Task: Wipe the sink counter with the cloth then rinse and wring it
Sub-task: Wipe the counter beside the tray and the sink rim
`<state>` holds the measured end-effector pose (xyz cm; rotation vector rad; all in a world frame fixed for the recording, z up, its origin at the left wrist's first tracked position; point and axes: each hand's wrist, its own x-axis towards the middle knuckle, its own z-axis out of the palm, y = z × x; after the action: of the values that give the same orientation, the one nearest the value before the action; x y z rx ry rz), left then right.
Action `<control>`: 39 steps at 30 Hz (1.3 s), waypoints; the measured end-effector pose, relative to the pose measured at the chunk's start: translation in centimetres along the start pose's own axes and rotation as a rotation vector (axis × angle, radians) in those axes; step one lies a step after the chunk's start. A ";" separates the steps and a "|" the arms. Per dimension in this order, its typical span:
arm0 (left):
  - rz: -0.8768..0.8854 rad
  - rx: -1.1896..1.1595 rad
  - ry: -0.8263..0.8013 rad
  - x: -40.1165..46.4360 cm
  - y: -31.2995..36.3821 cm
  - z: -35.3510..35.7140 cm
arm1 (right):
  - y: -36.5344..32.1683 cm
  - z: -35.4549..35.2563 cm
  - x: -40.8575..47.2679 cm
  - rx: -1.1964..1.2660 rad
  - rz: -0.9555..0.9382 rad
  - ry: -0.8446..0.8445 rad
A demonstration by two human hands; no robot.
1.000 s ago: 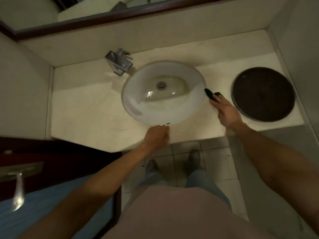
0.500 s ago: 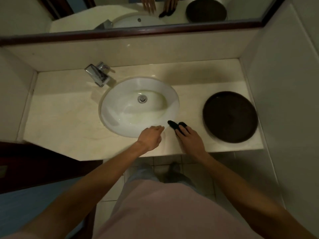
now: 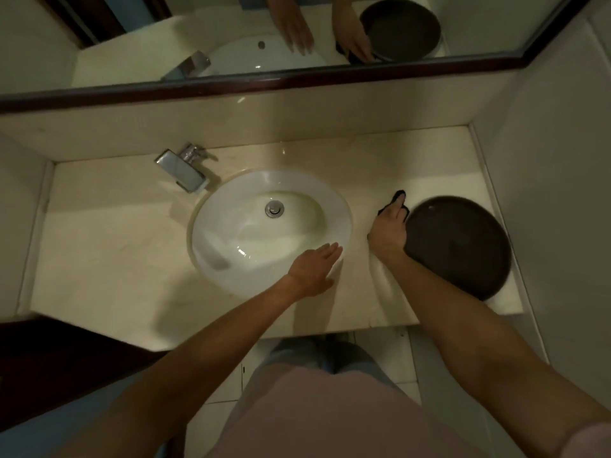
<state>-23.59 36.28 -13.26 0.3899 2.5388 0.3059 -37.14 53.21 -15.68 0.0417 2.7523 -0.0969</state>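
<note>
A pale marble counter (image 3: pixel 109 259) holds a white oval sink (image 3: pixel 231 259) with a chrome tap (image 3: pixel 182 171) at its back left. My right hand (image 3: pixel 388 231) presses a small black cloth (image 3: pixel 398 196) flat on the counter, between the sink's right rim and a dark round tray. Only the cloth's far tip and edges show past my fingers. My left hand (image 3: pixel 314 267) lies flat, fingers together and extended, on the sink's front right rim, holding nothing.
A dark round tray (image 3: pixel 463 246) fills the counter's right end, touching my right hand's side. A mirror (image 3: pixel 297 34) with a dark wooden frame runs along the back wall. Walls close both counter ends. Tiled floor and my feet show below.
My right hand has slid the cloth from the counter's front edge back and to the right, up beside the tray. My left hand opened flat on the sink rim. The camera tilted up.
</note>
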 end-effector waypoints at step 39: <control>-0.087 0.092 -0.018 6.6 3.4 -1.3 | 16.8 -6.9 24.5 0.356 -0.134 0.304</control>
<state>-28.95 41.46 -14.39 0.3137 2.5504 0.1526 -61.70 70.82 -19.63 -0.0353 2.9998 -0.6673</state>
